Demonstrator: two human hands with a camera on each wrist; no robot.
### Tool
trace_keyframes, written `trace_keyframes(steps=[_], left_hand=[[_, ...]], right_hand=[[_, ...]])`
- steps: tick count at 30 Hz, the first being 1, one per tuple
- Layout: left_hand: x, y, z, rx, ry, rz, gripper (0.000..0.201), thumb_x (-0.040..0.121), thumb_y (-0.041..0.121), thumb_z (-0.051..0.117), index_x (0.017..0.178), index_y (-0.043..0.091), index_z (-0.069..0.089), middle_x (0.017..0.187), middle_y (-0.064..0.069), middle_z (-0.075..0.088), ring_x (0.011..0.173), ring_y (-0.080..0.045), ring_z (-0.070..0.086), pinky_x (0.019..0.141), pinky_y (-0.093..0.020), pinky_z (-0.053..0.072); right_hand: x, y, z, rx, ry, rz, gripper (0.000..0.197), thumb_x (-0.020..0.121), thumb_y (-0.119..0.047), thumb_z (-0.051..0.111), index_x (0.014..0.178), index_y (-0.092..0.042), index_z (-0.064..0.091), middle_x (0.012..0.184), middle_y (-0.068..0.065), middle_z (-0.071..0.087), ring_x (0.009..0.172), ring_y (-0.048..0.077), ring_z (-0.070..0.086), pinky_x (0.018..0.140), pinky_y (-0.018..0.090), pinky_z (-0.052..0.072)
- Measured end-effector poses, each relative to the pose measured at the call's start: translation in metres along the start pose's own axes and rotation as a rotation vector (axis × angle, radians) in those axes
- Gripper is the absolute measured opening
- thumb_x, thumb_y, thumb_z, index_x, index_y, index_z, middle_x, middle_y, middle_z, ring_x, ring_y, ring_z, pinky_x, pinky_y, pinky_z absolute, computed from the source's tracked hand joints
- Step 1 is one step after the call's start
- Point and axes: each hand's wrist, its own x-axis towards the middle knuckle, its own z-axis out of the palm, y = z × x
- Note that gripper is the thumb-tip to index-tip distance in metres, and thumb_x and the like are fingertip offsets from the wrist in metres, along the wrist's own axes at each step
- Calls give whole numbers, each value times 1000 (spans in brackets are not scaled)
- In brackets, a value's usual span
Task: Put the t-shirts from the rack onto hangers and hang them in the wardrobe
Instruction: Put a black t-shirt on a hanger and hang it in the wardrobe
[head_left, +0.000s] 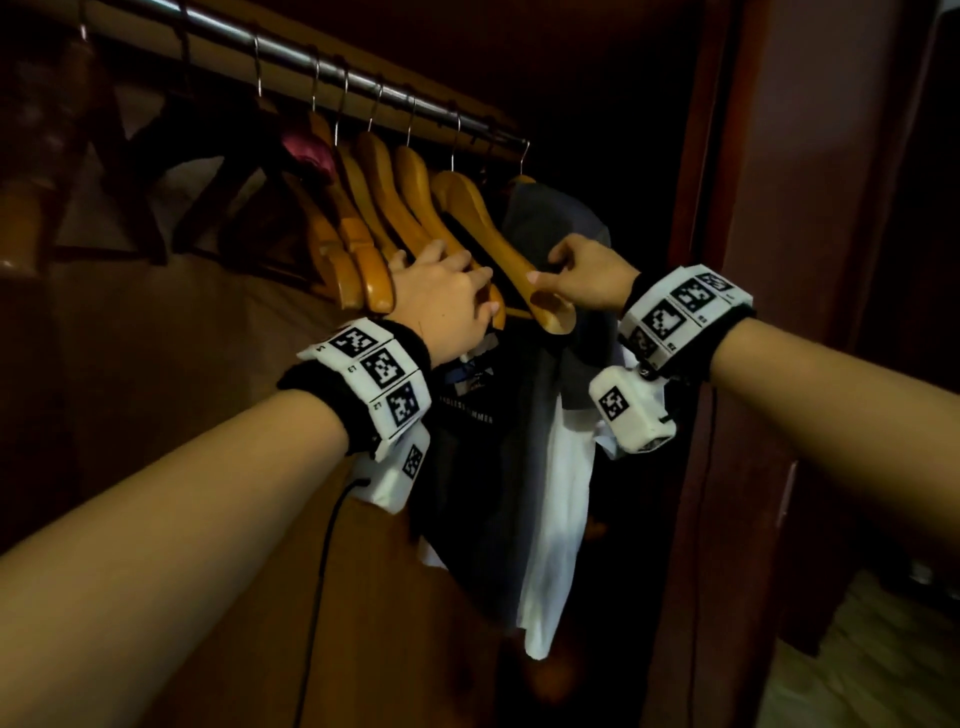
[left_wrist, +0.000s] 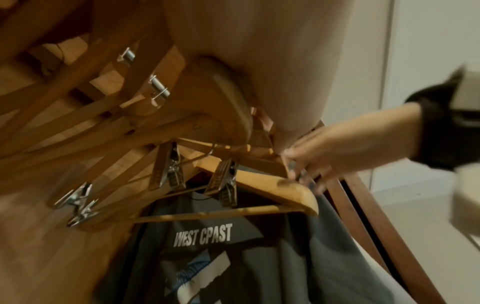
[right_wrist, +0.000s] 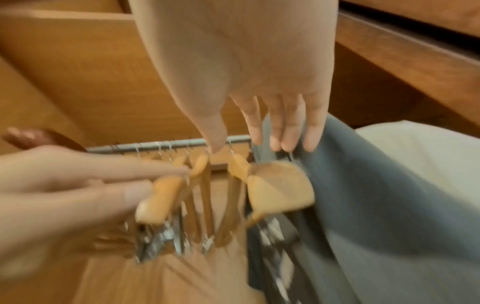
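We reach into wardrobe; left hand (head_left: 447, 296) rests spread on bunched wooden hangers (head_left: 363, 249); right hand (head_left: 587, 280) pinches rightmost empty hanger (head_left: 498, 244); hung t-shirts (head_left: 519, 467) below right; we'd lift hook clear of rail (head_left: 363, 88), steadying neighbours.

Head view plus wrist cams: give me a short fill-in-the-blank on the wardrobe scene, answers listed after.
1. The empty wooden hangers hang by metal hooks from a silver metal ____.
2. The grey t-shirt with white lettering reads "WEST ____".
3. The left hand rests on the bunched wooden hangers, while the right hand touches the end of the ____ empty one.
4. Under the dark shirts hangs a ____ garment.

Missing words: rail; CPAST; rightmost; white
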Motion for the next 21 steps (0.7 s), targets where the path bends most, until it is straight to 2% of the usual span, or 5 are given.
trace_keyframes(steps=[3, 8, 14, 17, 21], left_hand=[[0, -2, -1, -7, 7, 7, 47, 93, 44, 41, 137, 28, 45, 143, 3, 43, 138, -22, 26, 107, -47, 23], [0, 0, 0, -12, -7, 16, 47, 93, 43, 41, 136, 25, 46, 143, 0, 44, 138, -24, 26, 107, -50, 23], [-1, -2, -2, -12, 2, 30, 44, 94, 40, 39, 133, 22, 49, 141, -2, 45, 136, -25, 28, 106, -50, 24], [-1, -3, -2, -10, 5, 30, 44, 94, 40, 38, 133, 22, 49, 141, -2, 44, 136, -25, 28, 106, -49, 24], [0, -2, 0, -10, 13, 24, 43, 95, 40, 38, 133, 24, 48, 142, -1, 43, 136, -24, 27, 105, -48, 24]], right_hand=[[-10, 1, 11, 41, -14, 64, 60, 87, -44, 61, 132, -9, 42, 118, 9, 54, 103, 22, 53, 79, 27, 36], [-19, -2, 18, 76, 4, 168, 62, 89, -42, 59, 136, -8, 37, 135, 12, 49, 121, 28, 50, 88, 27, 38], [-16, -9, 27, 154, 3, 267, 61, 86, -42, 62, 130, -8, 40, 125, 14, 56, 97, 24, 55, 77, 32, 43], [-13, -12, 30, 172, 29, 316, 63, 83, -44, 65, 129, -9, 42, 123, 14, 56, 106, 29, 59, 82, 37, 49], [-10, -16, 31, 200, 39, 343, 58, 77, -36, 68, 123, -11, 45, 110, 15, 61, 97, 31, 63, 82, 42, 55]])
